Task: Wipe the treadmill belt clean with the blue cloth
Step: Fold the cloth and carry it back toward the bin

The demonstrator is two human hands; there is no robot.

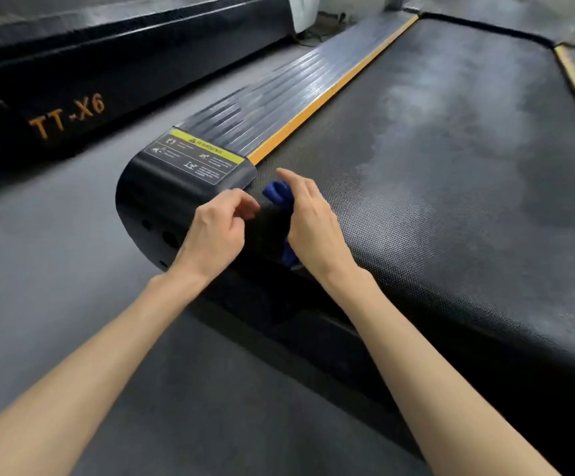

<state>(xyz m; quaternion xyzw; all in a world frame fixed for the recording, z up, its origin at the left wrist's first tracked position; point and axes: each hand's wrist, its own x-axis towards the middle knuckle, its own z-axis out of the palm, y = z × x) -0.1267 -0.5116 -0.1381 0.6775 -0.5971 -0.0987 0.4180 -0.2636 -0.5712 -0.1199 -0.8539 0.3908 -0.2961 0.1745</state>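
Grey gym floor [55, 252] all around, with the treadmill running away from the camera and a second machine [107, 36] parked to the left, "TT-X6" in orange on its side.

Both hands are at the near left corner of the treadmill belt [451, 166], right by the black end cap [148, 201] with the yellow warning label [196, 156]. The right hand [313, 221] has the blue cloth [279, 195] bunched up in its grip. One wad pokes out past the fingers toward the end cap, and another bit hangs out below the palm near the belt's rear edge. Its index finger sticks out straight while the rest wrap around the fabric. The left hand [215, 231] sits just beside it, over the end cap, with its fingers curled in and the thumb close to the fingertips. As far as I can see it's holding nothing, with a small gap between it and the cloth.

The cloth is a deep royal blue and crumpled, not folded flat, so most of it is hidden behind the right hand.

The belt is black with a fine dotted texture and shows big pale, dusty-looking patches further up the middle. A ribbed grey side rail [296, 87] with an orange strip [334, 87] runs along its left edge.
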